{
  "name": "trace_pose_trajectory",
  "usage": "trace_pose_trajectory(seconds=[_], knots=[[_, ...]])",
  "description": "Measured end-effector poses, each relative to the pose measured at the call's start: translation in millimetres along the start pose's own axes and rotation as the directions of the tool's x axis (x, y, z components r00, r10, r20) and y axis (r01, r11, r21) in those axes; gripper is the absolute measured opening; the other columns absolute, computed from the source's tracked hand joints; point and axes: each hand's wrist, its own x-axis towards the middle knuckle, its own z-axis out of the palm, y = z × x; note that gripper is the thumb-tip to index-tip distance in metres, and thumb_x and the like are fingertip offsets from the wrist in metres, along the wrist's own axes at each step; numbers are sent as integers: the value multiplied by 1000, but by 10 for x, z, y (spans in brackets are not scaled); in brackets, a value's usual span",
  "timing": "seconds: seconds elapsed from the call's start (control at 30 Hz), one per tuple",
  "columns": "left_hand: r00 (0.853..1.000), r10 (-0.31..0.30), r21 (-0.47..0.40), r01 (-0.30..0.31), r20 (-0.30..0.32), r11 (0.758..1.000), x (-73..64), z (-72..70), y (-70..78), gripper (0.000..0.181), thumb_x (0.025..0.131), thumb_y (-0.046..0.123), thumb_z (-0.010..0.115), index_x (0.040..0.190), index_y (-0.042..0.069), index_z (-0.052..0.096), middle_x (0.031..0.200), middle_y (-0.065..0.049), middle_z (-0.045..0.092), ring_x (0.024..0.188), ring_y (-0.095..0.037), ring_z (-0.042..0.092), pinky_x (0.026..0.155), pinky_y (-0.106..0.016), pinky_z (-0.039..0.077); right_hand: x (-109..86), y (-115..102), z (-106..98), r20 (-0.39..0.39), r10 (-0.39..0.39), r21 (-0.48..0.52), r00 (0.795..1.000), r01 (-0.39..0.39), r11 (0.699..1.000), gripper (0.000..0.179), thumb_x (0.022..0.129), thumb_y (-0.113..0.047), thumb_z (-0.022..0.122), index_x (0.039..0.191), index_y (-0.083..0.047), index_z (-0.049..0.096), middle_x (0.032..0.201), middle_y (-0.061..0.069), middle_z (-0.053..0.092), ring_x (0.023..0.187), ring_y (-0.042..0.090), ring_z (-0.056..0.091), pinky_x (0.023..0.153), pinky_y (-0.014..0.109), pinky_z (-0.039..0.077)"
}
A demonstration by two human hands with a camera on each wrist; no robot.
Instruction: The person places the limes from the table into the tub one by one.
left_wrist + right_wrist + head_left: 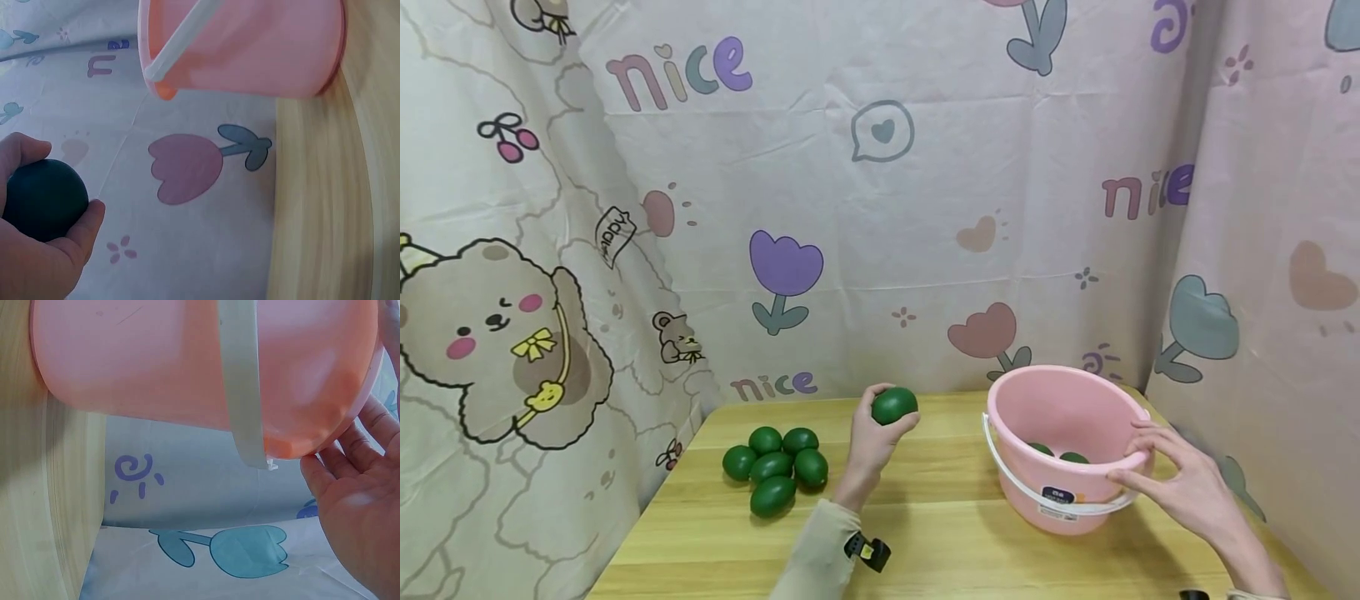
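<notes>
My left hand (pixel 874 437) holds a smooth dark green oval fruit (pixel 895 406) above the table, fingers and thumb curled round it. In the left wrist view the same fruit (pixel 47 200) sits between thumb and fingers, apart from the bucket. On the right stands a pink bucket (pixel 1030 483), upright, its white handle (pixel 1022 475) hanging down the front. My right hand (pixel 1187 479) grips the bucket's right rim, fingers over the edge and thumb at the outside front. Inside the bucket, two green fruits (pixel 1074 457) show partly; its bottom is hidden.
A cluster of several green fruits (pixel 771 468) lies on the left of the wooden table (pixel 917 542). Behind the table hangs a printed curtain (pixel 880 208), which also runs along both sides. The bucket stands near the table's right edge.
</notes>
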Motion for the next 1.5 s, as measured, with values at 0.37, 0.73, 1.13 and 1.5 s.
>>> trace_pose_trajectory(seconds=[0.37, 0.73, 1.13, 1.5], knots=[[994, 68, 15, -70, 82, 997, -58, 305, 69, 56, 76, 20, 83, 124, 18, 54, 122, -13, 56, 98, -25, 58, 77, -36, 53, 6, 10, -7, -14, -20, 3, 1000, 20, 1000, 37, 60, -16, 93, 87, -21, 68, 124, -31, 51, 115, -26, 36, 93, -4, 19], [988, 91, 9, -93, 126, 996, -140, 597, 67, 53, 76, 19, 82, 122, 26, 58, 118, -5, 60, 96, -21, 59, 77, -35, 52, 1, 22, 1, -5, -18, -8, 1000, 18, 1000, 37, 61, -18, 93, 87, -20, 68, 123, -36, 48, 114, -28, 35, 91, -4, 18], [952, 242, 67, -259, 189, 964, -171, 930, 104, 59, 76, 9, 74, 127, 31, 54, 119, -1, 52, 98, -13, 55, 80, -25, 52, 13, 35, 14, -27, -33, 27, 999, 34, 999, 39, 59, -12, 93, 85, -22, 67, 123, -33, 50, 116, -24, 38, 95, -3, 19], [923, 309, -16, -314, 231, 949, -182, 1145, 68, 63, 78, -2, 75, 133, 12, 47, 124, -2, 58, 107, -9, 61, 90, -20, 53, 11, 46, 12, -16, -22, 14, 1000, 23, 1000, 38, 60, -14, 93, 87, -21, 67, 125, -34, 50, 114, -26, 36, 92, -4, 19]])
